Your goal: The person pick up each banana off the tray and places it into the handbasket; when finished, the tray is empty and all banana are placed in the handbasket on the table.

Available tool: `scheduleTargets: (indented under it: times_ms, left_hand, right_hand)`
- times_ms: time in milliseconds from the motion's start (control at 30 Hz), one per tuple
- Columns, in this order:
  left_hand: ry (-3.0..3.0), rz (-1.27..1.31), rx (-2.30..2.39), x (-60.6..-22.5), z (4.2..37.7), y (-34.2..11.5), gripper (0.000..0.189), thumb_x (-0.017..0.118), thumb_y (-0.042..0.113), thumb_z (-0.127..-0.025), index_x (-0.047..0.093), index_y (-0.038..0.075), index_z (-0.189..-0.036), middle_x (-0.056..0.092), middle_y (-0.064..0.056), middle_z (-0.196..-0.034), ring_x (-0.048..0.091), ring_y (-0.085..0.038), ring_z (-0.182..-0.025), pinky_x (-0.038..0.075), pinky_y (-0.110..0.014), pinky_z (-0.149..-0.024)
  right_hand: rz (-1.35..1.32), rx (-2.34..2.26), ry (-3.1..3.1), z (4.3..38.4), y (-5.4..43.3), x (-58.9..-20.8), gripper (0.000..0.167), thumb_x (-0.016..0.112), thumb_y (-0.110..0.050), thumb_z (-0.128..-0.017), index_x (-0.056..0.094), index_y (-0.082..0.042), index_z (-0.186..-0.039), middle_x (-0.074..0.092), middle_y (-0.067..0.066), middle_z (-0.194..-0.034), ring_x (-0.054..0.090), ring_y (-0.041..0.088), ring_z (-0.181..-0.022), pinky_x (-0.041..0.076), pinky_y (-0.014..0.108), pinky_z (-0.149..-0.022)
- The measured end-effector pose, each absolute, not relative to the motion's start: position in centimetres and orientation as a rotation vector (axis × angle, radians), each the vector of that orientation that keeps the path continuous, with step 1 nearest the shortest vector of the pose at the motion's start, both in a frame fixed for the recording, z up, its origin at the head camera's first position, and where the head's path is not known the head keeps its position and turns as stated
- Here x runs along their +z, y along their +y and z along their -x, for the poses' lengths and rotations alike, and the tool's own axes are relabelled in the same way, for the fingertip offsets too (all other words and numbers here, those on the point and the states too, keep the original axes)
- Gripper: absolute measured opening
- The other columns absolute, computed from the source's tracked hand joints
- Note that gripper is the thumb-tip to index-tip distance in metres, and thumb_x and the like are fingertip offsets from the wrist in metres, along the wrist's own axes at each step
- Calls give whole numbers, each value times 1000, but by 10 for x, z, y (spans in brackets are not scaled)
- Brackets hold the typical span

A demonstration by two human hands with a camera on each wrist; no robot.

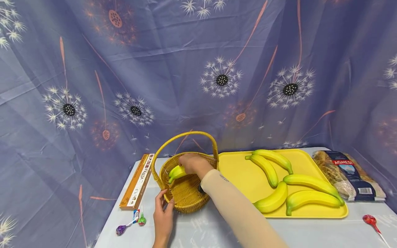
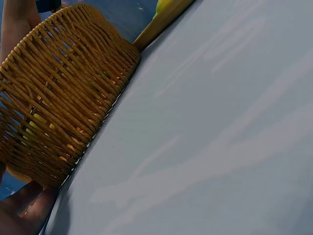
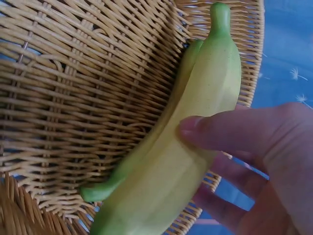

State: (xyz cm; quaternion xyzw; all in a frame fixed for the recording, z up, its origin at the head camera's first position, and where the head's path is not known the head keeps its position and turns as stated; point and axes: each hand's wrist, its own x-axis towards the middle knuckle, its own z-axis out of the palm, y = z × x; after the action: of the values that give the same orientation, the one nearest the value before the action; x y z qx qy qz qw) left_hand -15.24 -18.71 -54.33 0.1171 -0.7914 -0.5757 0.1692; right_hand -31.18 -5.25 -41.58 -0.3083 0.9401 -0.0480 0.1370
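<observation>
A wicker basket (image 1: 189, 206) with a tall arched handle stands on the table. My right hand (image 1: 193, 163) reaches into it and holds a yellow banana (image 3: 195, 103), thumb on top and fingers round the far side. A second banana (image 3: 146, 142) lies right beside it in the basket, partly covered. At the basket's front left my left hand (image 1: 163, 218) grips the rim near the handle's foot. In the left wrist view, the fingers (image 2: 29, 205) of that hand show low against the woven wall.
Right of the basket, a yellow tray (image 1: 232, 168) bears several bananas (image 1: 313, 199). A pasta bag (image 1: 350, 175) lies beyond it, with a red lollipop (image 1: 369, 220) in front. To the left are a pasta box (image 1: 136, 182), a purple lollipop (image 1: 121, 230) and a green lollipop (image 1: 142, 220).
</observation>
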Motion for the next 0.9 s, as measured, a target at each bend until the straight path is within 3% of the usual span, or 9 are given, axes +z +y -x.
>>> scheduleTargets:
  times_ms: [133,333,633,900]
  left_hand:
    - [-2244,-340,-1632,-542,155,-187,43,60,21,-95,44,25,-134,42,-5,-145,45,-30,-128,41,-51,-101]
    - [-2245,-371,-1640,-542,155,-187,43,60,21,-94,45,24,-134,44,-6,-145,47,-30,-126,44,-52,-98]
    - [-2226,-334,-1622,-541,154,-185,43,61,20,-94,46,25,-134,46,-4,-143,48,-28,-125,46,-51,-97]
    - [-2217,-356,-1654,-543,154,-185,43,61,19,-94,46,25,-134,45,-3,-143,47,-28,-126,44,-51,-99]
  right_hand:
    - [902,-96,2728,313,-56,-420,40,63,-2,-91,64,-24,-125,60,-7,-123,56,14,-112,49,30,-91]
    - [947,-41,2754,310,-62,-432,38,63,-4,-91,65,-25,-124,62,-7,-119,57,13,-108,49,27,-89]
    - [985,114,2873,309,-69,-443,11,68,-11,-90,67,-22,-94,62,-4,-90,60,14,-86,52,29,-74]
    - [960,42,2836,309,-67,-446,8,68,-13,-89,65,-21,-91,60,-4,-84,59,14,-82,51,28,-72]
